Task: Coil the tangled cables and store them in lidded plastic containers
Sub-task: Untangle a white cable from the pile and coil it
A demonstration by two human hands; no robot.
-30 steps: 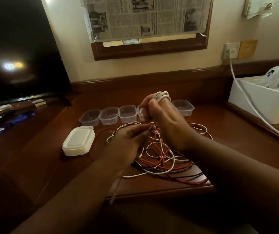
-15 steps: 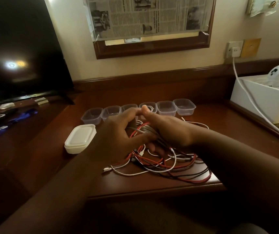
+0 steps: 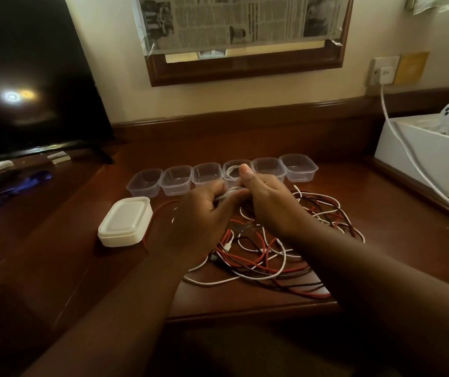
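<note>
Bunching between both hands, the white coil is lying roughly crosswise, just short of the container row. Left hand is curling fingers round its left end; right hand is pinching the right end, thumb up. The fourth container, already showing white cable, is sitting directly behind the right thumb, so the right hand is nearer. Loose tangle is lying beneath the wrists.

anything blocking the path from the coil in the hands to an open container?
Nothing visible. Both hands, left hand and right hand, hold the coiled white cable just in front of the row of clear plastic containers, all lidless. The stack of white lids sits off to the left.
</note>
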